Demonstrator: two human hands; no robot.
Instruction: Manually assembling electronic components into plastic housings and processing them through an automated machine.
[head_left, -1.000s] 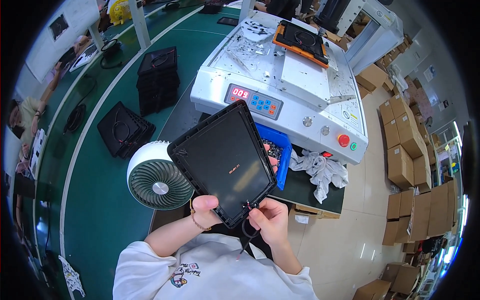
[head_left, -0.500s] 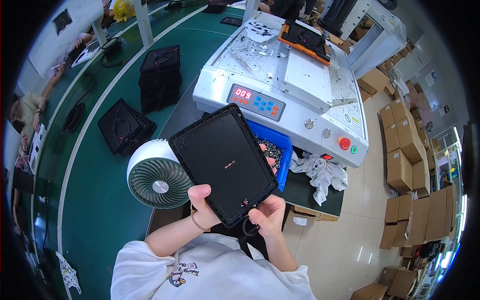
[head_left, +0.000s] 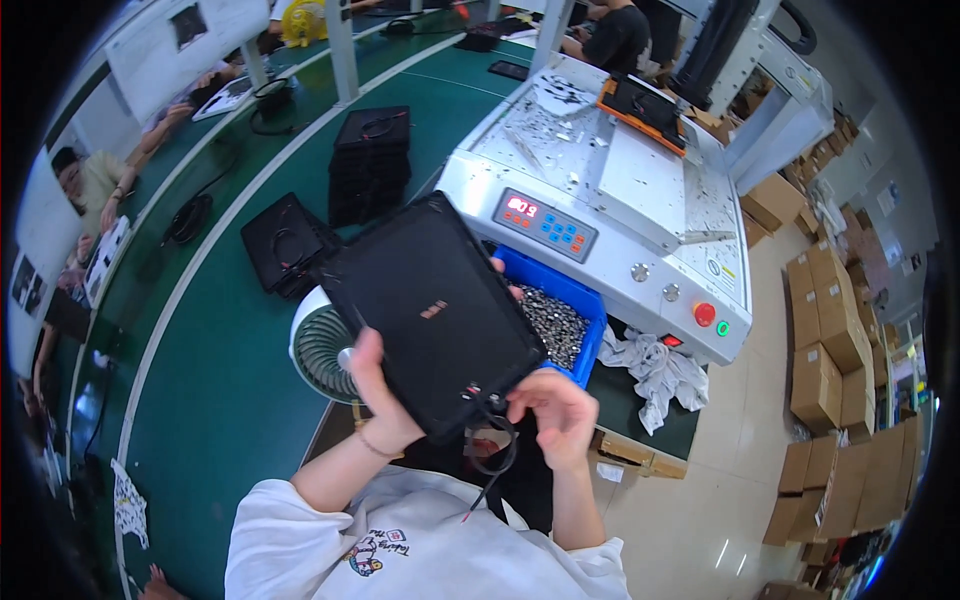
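Observation:
My left hand grips a black rectangular plastic panel, thumb across its face and fingertips showing past the far edge. The panel is tilted, with a raised rim and a small light mark in the middle. From its lower corner hangs a black cable in a loop, its thin end loose. At that corner is my right hand, fingers bent and apart from the thumb, a fingertip at the panel's edge. Behind the panel stand a white round fan, partly hidden, and a blue bin of small metal parts.
Dark panels with cables form a stack and a lower pile on the green table. A white machine holds an orange-edged fixture. Grey cloth lies beside the bin. Cardboard boxes line the right. Other people sit across.
The cable has dropped free into a hanging loop, and my right hand's fingers have loosened from the corner. The panel has shifted slightly left. The whole view has shifted, showing more of the bin.

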